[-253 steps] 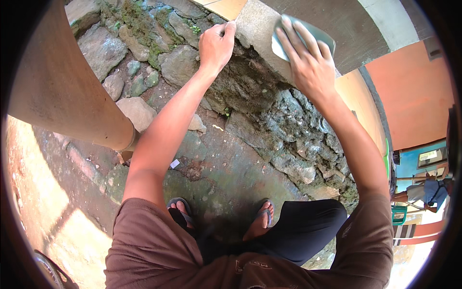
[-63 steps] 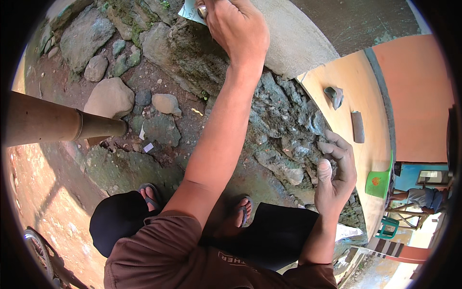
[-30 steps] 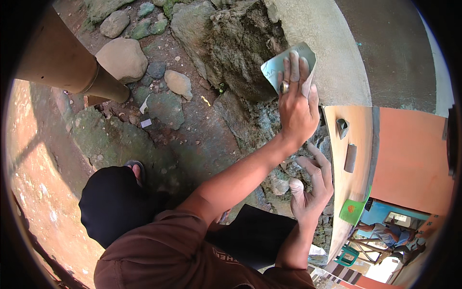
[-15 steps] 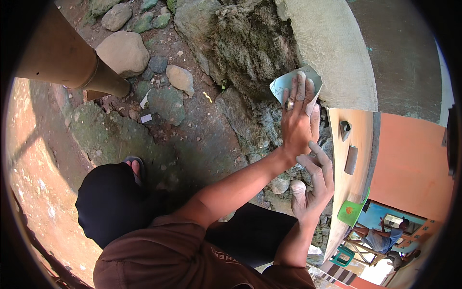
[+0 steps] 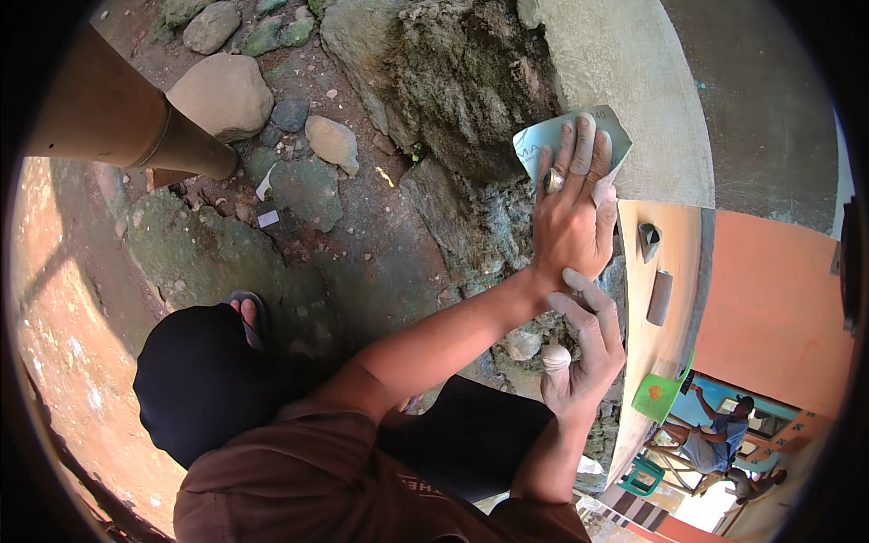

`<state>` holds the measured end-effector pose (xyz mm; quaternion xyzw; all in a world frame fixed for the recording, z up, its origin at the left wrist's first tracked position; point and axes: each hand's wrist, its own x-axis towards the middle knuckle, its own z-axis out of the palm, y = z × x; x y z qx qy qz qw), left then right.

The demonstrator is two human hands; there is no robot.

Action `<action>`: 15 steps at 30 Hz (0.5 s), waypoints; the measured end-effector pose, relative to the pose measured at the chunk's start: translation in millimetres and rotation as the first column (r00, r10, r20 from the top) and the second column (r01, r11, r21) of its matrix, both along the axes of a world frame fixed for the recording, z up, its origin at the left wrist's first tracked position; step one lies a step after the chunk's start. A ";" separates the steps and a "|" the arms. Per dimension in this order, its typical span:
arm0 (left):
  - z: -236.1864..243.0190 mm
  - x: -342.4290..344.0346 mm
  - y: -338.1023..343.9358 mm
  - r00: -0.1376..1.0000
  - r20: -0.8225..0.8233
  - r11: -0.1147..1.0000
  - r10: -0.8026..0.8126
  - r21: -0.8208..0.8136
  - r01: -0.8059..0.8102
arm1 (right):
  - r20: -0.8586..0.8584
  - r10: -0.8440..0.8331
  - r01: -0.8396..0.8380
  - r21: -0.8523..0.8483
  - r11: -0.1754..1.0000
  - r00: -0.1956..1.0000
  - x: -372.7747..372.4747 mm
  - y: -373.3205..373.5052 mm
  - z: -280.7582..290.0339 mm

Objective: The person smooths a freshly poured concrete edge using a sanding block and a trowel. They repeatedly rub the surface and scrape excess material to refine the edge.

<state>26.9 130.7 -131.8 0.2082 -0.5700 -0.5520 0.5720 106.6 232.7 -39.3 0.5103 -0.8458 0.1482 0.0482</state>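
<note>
My left hand [image 5: 572,217] lies with its fingers flat over a pale grey-green sheet of sandpaper [image 5: 534,145], whose corner shows between fingers and thumb. A ring is on one finger. The sheet covers the near corner of a pale, rough ledge [image 5: 625,81]; its underside is hidden. Just below the left wrist, my right hand [image 5: 584,353] hovers with bent, dusty fingers apart and nothing in them. Beside both hands runs a light wooden board [image 5: 638,362], bearing a curled grey piece [image 5: 649,242] and a grey roll-shaped piece [image 5: 660,299].
Rough rock [image 5: 471,81] rises left of the ledge. Loose stones [image 5: 222,95] and a thick brown pole [image 5: 136,118] stand farther left. A green chair-like object [image 5: 656,396] is at the board's near end, and another person [image 5: 720,439] sits beyond it.
My left hand and the sandpaper have shifted slightly right, and the sheet lies flatter. My right hand has moved slightly down and left. The distant person's pose has changed.
</note>
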 end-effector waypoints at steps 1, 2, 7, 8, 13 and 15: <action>3.2 -4.2 -14.8 0.999 -0.026 0.999 0.045 -0.018 -0.046 | 0.004 0.018 -0.018 0.009 1.000 1.000 3.2 -1.4 0.1; 11.8 -11.3 -41.7 0.990 -0.051 0.991 0.130 -0.026 -0.132 | 0.003 0.032 -0.033 0.019 0.999 0.999 6.7 -2.7 1.9; 56.2 -24.6 -168.4 0.976 -0.089 0.973 0.196 0.138 -0.183 | -0.014 0.084 -0.083 0.041 0.996 0.996 7.1 8.8 1.8; 57.0 -34.3 -170.0 0.893 -0.133 0.903 0.429 0.076 -0.423 | -0.009 0.076 -0.075 0.060 0.995 0.997 4.4 10.4 0.0; 1.7 -12.8 -45.7 0.985 -0.031 0.979 0.168 -0.108 -0.170 | -0.006 0.085 -0.083 0.138 0.987 0.996 -1.0 1.6 -6.3; -3.1 -2.5 -13.9 0.998 0.054 0.988 0.023 -0.153 -0.014 | -0.019 0.121 -0.118 0.118 0.986 0.992 -1.6 -0.8 -2.7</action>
